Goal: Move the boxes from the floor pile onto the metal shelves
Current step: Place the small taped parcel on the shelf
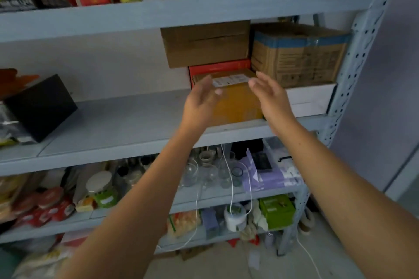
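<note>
**Middle shelf, left to right**

1. The shelf (127, 124) carries a black box (40, 106) at its left end. The black box lies tilted, well apart from the work area.

2. Left grip (201, 99): fingers relaxed and spread, holding nothing. It is at the left front of the box (238, 106). Whether the palm touches the cardboard cannot be told.

3. The box is yellow-brown cardboard with a white label on its top face. It stands on the middle shelf, right of centre and near the front edge. A red box (220, 67) stands just behind it. A carton (205, 43) sits on the red box, close under the shelf above.

4. Right grip (269, 95): fingers straight, thumb apart, holding nothing. It is at the upper right corner of the box. Contact cannot be confirmed.

5. A white box (310, 99) lies just beside the box, with a taped carton (299, 59) on top of it. The upright (353, 63) closes the bay.

**Handling (judgement)**

- The box looks sealed and stiff-walled, and is probably light to moderate in weight.
- Plain cardboard gives fair friction and is unlikely to slip.
- Take hold with flat palms on the two opposite side faces, low down.
- Alternatively, hook the fingers under the bottom edge.
- Avoid pressing on the centre of the top, where the flaps may give.
- Any push deeper is limited by the red box behind.

**Status**

This box appears seated on the shelf. The floor pile is out of view.
</note>
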